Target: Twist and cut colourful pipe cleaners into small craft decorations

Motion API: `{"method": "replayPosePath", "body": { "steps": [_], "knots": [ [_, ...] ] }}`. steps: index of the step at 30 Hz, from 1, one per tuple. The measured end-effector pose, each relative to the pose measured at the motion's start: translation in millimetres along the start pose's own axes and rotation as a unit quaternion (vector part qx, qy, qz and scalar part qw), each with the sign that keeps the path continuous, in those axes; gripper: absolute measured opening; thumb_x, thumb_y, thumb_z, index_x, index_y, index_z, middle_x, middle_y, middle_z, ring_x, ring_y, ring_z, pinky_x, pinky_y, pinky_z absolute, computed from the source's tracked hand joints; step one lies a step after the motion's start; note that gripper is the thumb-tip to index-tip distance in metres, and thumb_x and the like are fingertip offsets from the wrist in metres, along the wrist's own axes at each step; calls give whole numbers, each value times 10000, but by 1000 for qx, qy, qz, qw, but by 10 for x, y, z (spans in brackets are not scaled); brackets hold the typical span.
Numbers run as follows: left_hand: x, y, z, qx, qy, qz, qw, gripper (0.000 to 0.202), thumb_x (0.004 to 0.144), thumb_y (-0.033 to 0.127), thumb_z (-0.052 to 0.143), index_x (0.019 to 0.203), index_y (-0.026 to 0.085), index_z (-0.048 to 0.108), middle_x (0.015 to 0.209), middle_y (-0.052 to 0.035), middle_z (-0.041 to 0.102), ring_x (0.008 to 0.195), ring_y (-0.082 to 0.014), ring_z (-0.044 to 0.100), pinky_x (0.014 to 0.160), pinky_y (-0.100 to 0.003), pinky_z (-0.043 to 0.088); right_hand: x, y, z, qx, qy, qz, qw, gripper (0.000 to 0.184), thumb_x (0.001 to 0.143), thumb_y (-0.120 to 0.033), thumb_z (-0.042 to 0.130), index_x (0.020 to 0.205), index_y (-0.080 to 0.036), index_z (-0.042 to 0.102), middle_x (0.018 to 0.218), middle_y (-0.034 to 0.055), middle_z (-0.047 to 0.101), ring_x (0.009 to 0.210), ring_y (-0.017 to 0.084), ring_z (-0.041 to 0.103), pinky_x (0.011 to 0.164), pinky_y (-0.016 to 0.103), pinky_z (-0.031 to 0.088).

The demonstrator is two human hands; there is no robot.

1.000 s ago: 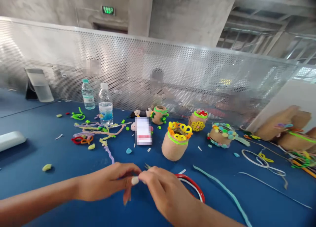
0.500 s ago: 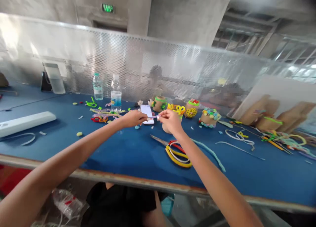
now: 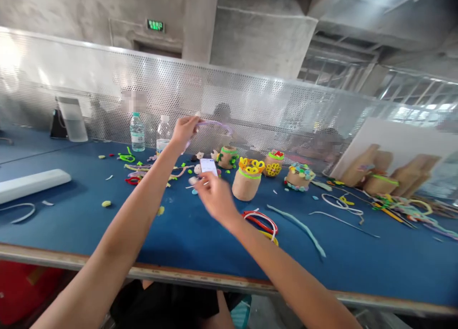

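Purp strip (image 3: 215,123), in L hand (image 3: 184,131), above tbl (image 3: 200,245)

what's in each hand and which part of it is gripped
The left hand pinches a lavender pipe cleaner, apparently partway along; the right hand is too blurred to tell.

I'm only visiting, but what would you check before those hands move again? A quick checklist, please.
1. Left hand gripping the purple strip: ok.
2. Right hand holding something: cannot tell; it is blurred.
3. Scissors fully in sight: not ok; only part of the handles shows.
4. Yellow-flowered jar upright: ok.
5. Phone untouched by the right hand: cannot tell; they overlap in this view.
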State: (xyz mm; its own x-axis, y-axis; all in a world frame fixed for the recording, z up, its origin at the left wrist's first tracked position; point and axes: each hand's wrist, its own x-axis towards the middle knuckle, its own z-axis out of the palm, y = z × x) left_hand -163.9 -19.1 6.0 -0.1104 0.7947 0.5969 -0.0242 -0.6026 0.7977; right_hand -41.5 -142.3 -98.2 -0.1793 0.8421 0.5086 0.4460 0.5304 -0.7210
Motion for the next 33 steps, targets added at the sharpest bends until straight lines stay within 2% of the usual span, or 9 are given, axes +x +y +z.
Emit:
{"method": "replayPosePath", "body": {
  "steps": [4, 9, 12, 16, 20, 22, 25, 29, 33],
  "knots": [
    [53, 172, -179, -64, 96, 42, 992, 283, 846, 197, 441, 607, 149, 583, 433, 45, 367, 351, -53, 266, 347, -210, 185, -124, -275, 662, 270, -221, 116, 930, 328, 798, -505, 566, 864, -187, 611, 764, 25, 622, 651, 161, 611, 525, 273, 529],
    [52, 305, -536, -65, 132, 15, 989, 281, 826, 199, 457, 576, 163, 578, 434, 38, 349, 345, -52, 246, 337, -221, 154, -182, -330, 928, 426, -157, 228, 861, 188, 624, -305, 774, 658, -176, 641, 633, -23, 609, 573, 125, 608, 685, 298, 564],
    [38, 366, -674, -82, 172, 20, 981, 289, 829, 189, 444, 577, 170, 586, 455, 41, 330, 346, -47, 220, 333, -215, 128, -102, -237, 899, 409, -121, 238, 873, 142, 606, -186, 768, 633, -177, 629, 569, -35, 604, 573, 149, 646, 724, 319, 561],
    [23, 402, -746, -49, 142, 66, 987, 265, 826, 234, 518, 580, 177, 597, 483, 24, 385, 379, -47, 267, 335, -194, 164, 227, -124, 934, 240, -55, 173, 954, 121, 683, -154, 690, 792, -133, 642, 694, 48, 680, 777, 246, 694, 745, 369, 549],
    [-25, 453, -783, 51, 26, 115, 992, 209, 808, 263, 608, 632, 157, 645, 486, 19, 429, 412, -47, 317, 372, -176, 197, 524, -182, 964, 39, -105, 51, 992, 827, 623, -342, 773, 1332, -131, 402, 1423, 196, 369, 1326, 357, 311, 1020, 504, 355],
    [-79, 516, -797, 118, -48, 127, 984, 198, 794, 252, 635, 628, 147, 660, 466, 29, 416, 411, -44, 306, 389, -177, 194, 553, -257, 865, 55, -141, 35, 988, 1067, 611, -426, 769, 1444, -164, 155, 1518, 176, 131, 1382, 347, 156, 1044, 520, 318],
    [-199, 634, -763, 176, -159, 104, 966, 115, 748, 179, 667, 645, 130, 682, 472, 25, 465, 428, -50, 370, 417, -174, 237, 495, -344, 488, 196, -143, 66, 968, 936, 771, -468, 620, 1453, -189, 42, 1487, 169, 251, 1291, 270, 400, 955, 417, 458],
    [-352, 713, -564, 205, -279, 81, 935, 15, 679, 122, 701, 691, 123, 710, 553, 0, 573, 517, -87, 505, 490, -187, 335, 413, -281, -247, 292, -80, 24, 953, 413, 947, -387, 336, 1321, -217, 378, 1191, 83, 595, 1053, 161, 600, 850, 310, 523],
    [-391, 606, -342, 250, -333, 127, 900, 67, 704, 187, 694, 747, 148, 726, 621, -12, 639, 570, -100, 545, 532, -192, 372, 340, -46, -758, 296, -52, 37, 953, 242, 857, -327, 523, 1055, -218, 608, 816, 11, 633, 698, 112, 599, 714, 273, 536]
  ]
}}
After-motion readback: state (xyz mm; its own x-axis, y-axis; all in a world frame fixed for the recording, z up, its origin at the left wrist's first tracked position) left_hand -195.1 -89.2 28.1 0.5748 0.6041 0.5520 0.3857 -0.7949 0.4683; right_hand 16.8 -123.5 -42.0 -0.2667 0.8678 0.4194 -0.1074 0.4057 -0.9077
